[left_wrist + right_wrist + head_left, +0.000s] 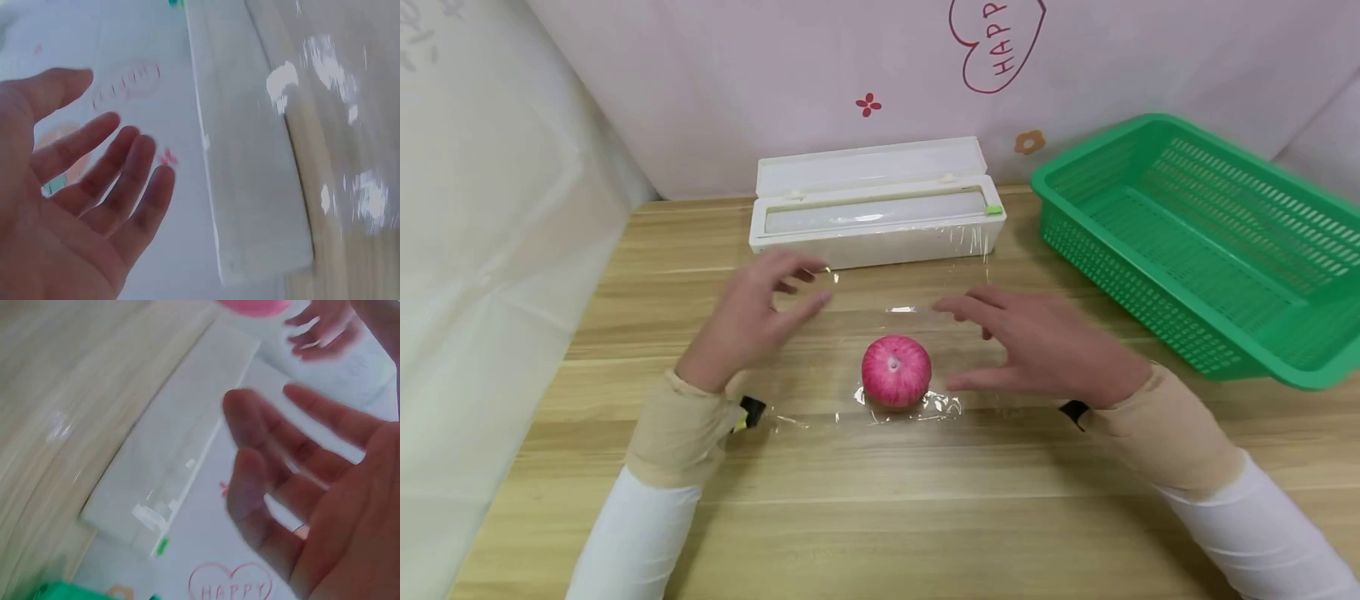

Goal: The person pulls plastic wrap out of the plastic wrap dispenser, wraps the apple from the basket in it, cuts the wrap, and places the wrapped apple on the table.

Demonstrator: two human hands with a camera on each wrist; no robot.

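Item: apple (896, 372) on cling film (887, 333), between my two spread, empty hands.
Head: left hand (752, 321) and right hand (1037, 346) flank it; I'd grip the film's edges evenly. Left wrist: fingers (119, 181) splayed beside dispenser box (250, 156). Right wrist: fingers (275, 456) spread, holding nothing.

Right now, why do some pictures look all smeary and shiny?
Head view: mostly sharp, but the left hand is smeared and the plastic wrap glints near the apple. Left wrist view: white glare patches on the wrap. Right wrist view: the right hand and the wrap box are blurred.
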